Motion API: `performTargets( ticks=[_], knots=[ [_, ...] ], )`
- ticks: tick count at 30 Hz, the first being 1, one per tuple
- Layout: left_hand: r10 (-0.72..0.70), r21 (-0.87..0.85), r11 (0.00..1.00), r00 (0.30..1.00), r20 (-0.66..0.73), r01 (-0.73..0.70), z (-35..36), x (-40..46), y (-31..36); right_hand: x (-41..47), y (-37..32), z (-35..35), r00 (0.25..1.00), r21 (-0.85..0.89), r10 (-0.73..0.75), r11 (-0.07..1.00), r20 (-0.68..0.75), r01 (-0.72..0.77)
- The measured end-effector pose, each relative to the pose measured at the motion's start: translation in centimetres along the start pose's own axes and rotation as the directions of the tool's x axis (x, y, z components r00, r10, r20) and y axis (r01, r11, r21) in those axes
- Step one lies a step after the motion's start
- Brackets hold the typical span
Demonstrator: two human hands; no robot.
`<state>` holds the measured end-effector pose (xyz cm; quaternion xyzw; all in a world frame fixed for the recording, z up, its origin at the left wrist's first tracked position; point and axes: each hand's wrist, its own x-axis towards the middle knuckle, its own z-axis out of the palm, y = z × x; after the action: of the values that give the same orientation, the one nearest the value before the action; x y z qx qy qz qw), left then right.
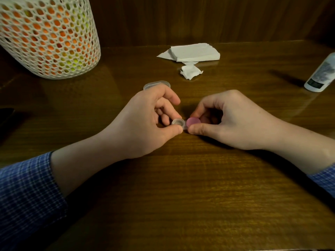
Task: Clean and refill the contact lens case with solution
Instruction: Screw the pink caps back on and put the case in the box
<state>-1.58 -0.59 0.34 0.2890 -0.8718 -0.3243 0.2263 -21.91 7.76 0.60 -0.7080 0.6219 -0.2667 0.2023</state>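
- Head view: the contact lens case [183,124] sits low over the wooden table [181,178], between both hands
- The left hand [145,124] pinches the uncapped clear well; the right hand [226,120] has thumb and fingers round the pink cap [193,121]
- Likely step: turning that cap; brace the left pinch, keep the case level, twist only the right fingers
- Solution bottle [321,73] lies far right; folded tissues [194,52], a crumpled tissue [190,71] and a clear lid [156,84] lie beyond

Worktop [181,187]: dark grained wood, glossy, varnished. Lens case [178,122]: clear smooth plastic; pink cap [193,121]: matt translucent plastic. Napkins [194,52]: white soft paper. Basket [49,37]: white perforated plastic. Bottle [321,74]: white smooth plastic. Sleeves [27,187]: checked woven cloth.
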Motion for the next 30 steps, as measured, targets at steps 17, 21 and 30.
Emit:
performTargets(
  ticks=[17, 21, 30],
  knots=[
    [-0.003, -0.053, 0.999, 1.0, 0.011, 0.003, 0.0, -0.3, 0.1, -0.3, -0.5, 0.4, 0.997, -0.099, 0.05, 0.994, -0.055, -0.056],
    [0.001, -0.052, 0.999, 0.999, 0.037, 0.001, 0.0, -0.3, -0.1, -0.3, 0.0, 0.0, 1.0, -0.135, 0.004, 0.991, -0.023, -0.007],
    [0.012, -0.046, 0.999, 0.996, 0.092, -0.008, -0.4, -0.4, -0.1, -0.2, 0.5, -0.3, 0.999, -0.142, -0.052, 0.989, 0.004, 0.052]
  ],
)
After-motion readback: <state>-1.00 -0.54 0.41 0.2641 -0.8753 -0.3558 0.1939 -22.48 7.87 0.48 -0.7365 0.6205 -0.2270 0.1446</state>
